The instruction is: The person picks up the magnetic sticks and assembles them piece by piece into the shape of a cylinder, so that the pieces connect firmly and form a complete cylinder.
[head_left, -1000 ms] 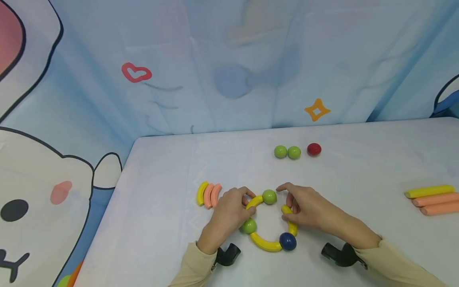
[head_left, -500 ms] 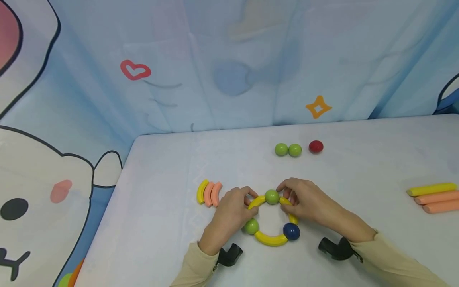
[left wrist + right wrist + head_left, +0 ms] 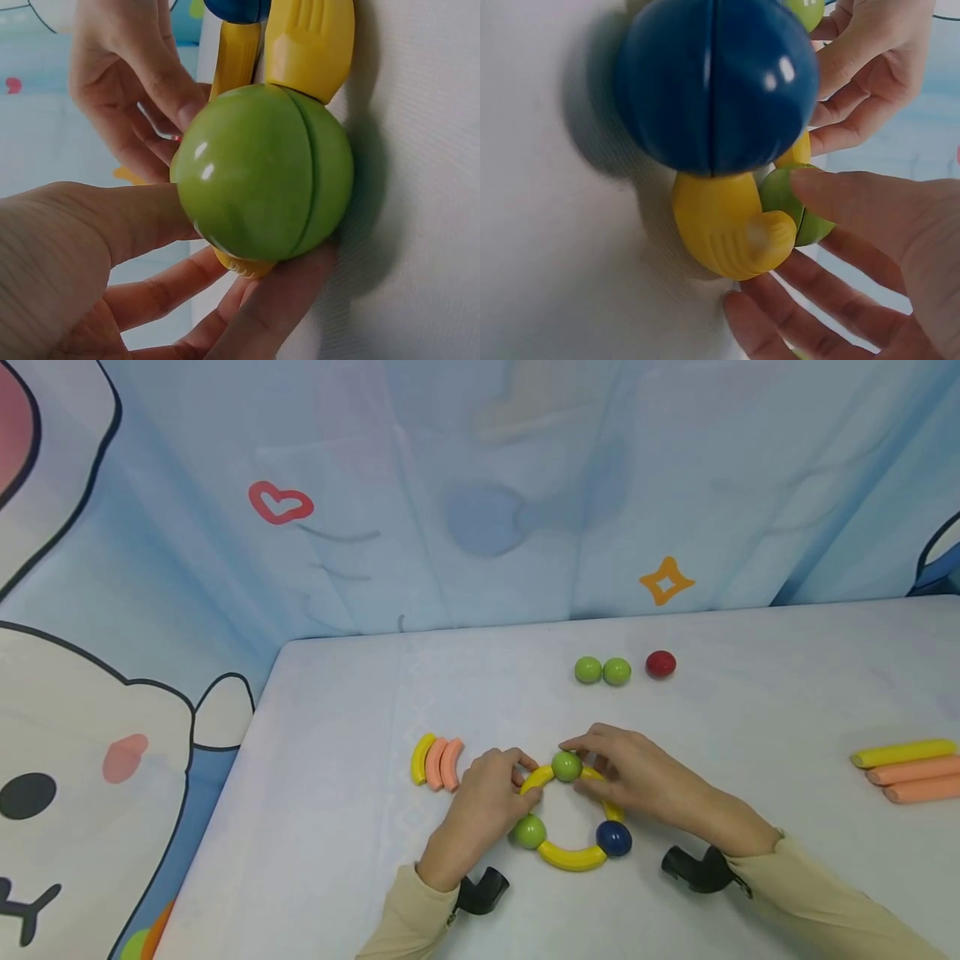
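On the white table lies a ring of curved yellow rods and balls. My left hand (image 3: 486, 795) pinches the upper-left yellow curved rod (image 3: 536, 779) between thumb and fingers. Just below it is a green ball (image 3: 259, 172), large in the left wrist view and partly hiding that grip. My right hand (image 3: 647, 775) holds the green ball (image 3: 567, 766) at the ring's top, index finger on its far side and thumb on its near side. The right-hand yellow rod (image 3: 716, 225) runs from there to a blue ball (image 3: 614, 838), partly covered by this hand. A yellow rod (image 3: 572, 857) closes the bottom.
Left of the ring lie a curved yellow rod (image 3: 422, 759) and two curved orange rods (image 3: 451, 764). Two green balls (image 3: 602, 671) and a red ball (image 3: 661, 664) sit farther back. Straight yellow (image 3: 903, 752) and orange rods (image 3: 922, 781) lie at the right.
The right-hand rod and blue ball have moved up, bringing the rod against the top green ball. My right hand has shifted from that rod up and left onto the ball. My left hand stays nearly still.
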### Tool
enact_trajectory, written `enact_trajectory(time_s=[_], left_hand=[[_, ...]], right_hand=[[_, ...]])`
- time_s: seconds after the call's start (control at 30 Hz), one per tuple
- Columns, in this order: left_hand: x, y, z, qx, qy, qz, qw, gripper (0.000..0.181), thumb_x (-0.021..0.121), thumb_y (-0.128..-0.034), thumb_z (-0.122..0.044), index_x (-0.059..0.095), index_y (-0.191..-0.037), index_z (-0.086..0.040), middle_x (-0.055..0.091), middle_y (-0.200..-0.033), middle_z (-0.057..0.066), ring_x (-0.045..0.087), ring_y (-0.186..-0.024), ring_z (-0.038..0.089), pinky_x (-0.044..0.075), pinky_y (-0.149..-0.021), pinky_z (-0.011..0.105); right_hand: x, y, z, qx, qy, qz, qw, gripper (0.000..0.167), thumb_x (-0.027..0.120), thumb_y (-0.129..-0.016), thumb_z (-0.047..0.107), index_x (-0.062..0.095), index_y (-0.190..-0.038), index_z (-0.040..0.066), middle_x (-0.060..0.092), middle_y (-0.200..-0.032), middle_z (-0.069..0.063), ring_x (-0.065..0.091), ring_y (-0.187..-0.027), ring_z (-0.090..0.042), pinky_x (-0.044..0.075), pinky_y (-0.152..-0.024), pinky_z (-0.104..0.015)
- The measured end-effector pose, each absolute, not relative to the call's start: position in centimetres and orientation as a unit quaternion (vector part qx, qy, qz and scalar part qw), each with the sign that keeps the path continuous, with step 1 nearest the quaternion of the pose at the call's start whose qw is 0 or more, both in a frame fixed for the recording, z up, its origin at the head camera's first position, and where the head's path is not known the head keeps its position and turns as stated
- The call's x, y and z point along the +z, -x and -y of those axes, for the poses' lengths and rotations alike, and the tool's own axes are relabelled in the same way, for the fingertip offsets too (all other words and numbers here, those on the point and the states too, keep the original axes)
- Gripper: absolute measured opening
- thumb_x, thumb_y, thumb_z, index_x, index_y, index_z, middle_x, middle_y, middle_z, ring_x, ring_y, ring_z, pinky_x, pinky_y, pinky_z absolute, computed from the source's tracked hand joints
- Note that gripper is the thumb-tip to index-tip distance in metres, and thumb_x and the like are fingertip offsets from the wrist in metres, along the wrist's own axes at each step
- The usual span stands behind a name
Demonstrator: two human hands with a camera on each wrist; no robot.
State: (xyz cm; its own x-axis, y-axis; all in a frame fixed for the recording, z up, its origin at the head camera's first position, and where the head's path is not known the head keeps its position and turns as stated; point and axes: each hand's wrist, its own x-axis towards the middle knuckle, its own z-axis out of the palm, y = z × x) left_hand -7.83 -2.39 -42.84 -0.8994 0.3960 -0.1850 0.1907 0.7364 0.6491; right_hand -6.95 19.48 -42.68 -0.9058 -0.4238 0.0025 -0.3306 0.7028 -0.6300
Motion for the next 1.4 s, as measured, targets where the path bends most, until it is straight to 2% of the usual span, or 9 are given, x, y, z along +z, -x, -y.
enact_trajectory(time_s=[0.17,0.27,0.43,0.6,0.93,1.17,1.3,1.4], left_hand=[[-43.0,8.0,2.4,0.328,-0.161,-0.918,0.155,0.021,0.081,-0.0909,-0.011,0.075,-0.110,-0.005,0.058,-0.082,0.000,0.050,-0.073,0.010,0.042,-0.060,0.018],[-43.1,8.0,2.4,0.331,-0.163,-0.916,0.156,0.021,0.082,-0.0907,-0.010,0.075,-0.110,-0.005,0.058,-0.081,-0.002,0.051,-0.072,0.010,0.042,-0.059,0.018],[-43.2,8.1,2.4,0.339,-0.161,-0.913,0.162,0.021,0.082,-0.0902,-0.010,0.075,-0.109,-0.006,0.059,-0.080,-0.002,0.051,-0.071,0.009,0.043,-0.058,0.018],[-43.1,8.1,2.4,0.341,-0.160,-0.912,0.164,0.021,0.082,-0.0900,-0.010,0.075,-0.109,-0.006,0.059,-0.080,-0.002,0.051,-0.070,0.009,0.043,-0.058,0.018],[-43.1,8.0,2.4,0.335,-0.157,-0.915,0.164,0.021,0.082,-0.0914,-0.012,0.074,-0.109,-0.004,0.059,-0.081,-0.001,0.052,-0.070,0.010,0.043,-0.059,0.018],[-43.1,7.9,2.4,0.351,-0.156,-0.909,0.161,0.019,0.080,-0.0912,-0.011,0.073,-0.107,-0.004,0.058,-0.079,-0.002,0.051,-0.070,0.009,0.043,-0.060,0.020],[-43.2,7.8,2.4,0.360,-0.156,-0.907,0.153,0.017,0.079,-0.0915,-0.009,0.073,-0.106,-0.002,0.057,-0.078,-0.002,0.050,-0.070,0.010,0.042,-0.060,0.021],[-43.2,7.8,2.4,0.359,-0.154,-0.908,0.151,0.016,0.080,-0.0918,-0.010,0.074,-0.105,-0.002,0.057,-0.078,-0.002,0.050,-0.069,0.010,0.042,-0.060,0.020]], right_hand=[[-42.3,7.4,-19.0,-0.310,0.237,-0.918,0.071,0.040,0.085,-0.088,0.008,0.074,-0.126,0.001,0.070,-0.107,-0.001,0.062,-0.090,-0.014,0.059,-0.082,-0.032],[-42.3,7.8,-18.8,-0.301,0.246,-0.919,0.071,0.038,0.086,-0.086,0.006,0.076,-0.122,0.001,0.071,-0.106,-0.001,0.065,-0.092,-0.015,0.060,-0.084,-0.036],[-42.4,8.1,-18.8,-0.303,0.243,-0.920,0.059,0.036,0.091,-0.078,0.003,0.077,-0.111,0.005,0.070,-0.100,0.002,0.064,-0.088,-0.015,0.061,-0.083,-0.036],[-42.5,8.1,-18.8,-0.309,0.246,-0.917,0.050,0.035,0.092,-0.077,0.001,0.075,-0.107,0.007,0.067,-0.098,0.002,0.062,-0.084,-0.014,0.061,-0.078,-0.032],[-42.7,8.0,-19.0,-0.319,0.243,-0.914,0.054,0.035,0.091,-0.079,0.003,0.076,-0.110,0.007,0.066,-0.100,0.001,0.064,-0.085,-0.014,0.062,-0.079,-0.032],[-42.0,6.3,-20.4,-0.316,0.194,-0.928,0.036,0.038,0.086,-0.087,0.012,0.071,-0.121,0.007,0.065,-0.112,-0.003,0.064,-0.095,-0.019,0.061,-0.082,-0.039],[-41.9,5.0,-21.3,-0.303,0.160,-0.939,0.031,0.036,0.088,-0.085,0.012,0.072,-0.117,0.007,0.065,-0.105,0.000,0.060,-0.086,-0.013,0.059,-0.074,-0.030],[-42.2,3.9,-21.8,-0.309,0.169,-0.935,0.042,0.033,0.090,-0.083,0.014,0.075,-0.112,0.010,0.062,-0.101,0.006,0.054,-0.081,-0.007,0.055,-0.068,-0.023]])
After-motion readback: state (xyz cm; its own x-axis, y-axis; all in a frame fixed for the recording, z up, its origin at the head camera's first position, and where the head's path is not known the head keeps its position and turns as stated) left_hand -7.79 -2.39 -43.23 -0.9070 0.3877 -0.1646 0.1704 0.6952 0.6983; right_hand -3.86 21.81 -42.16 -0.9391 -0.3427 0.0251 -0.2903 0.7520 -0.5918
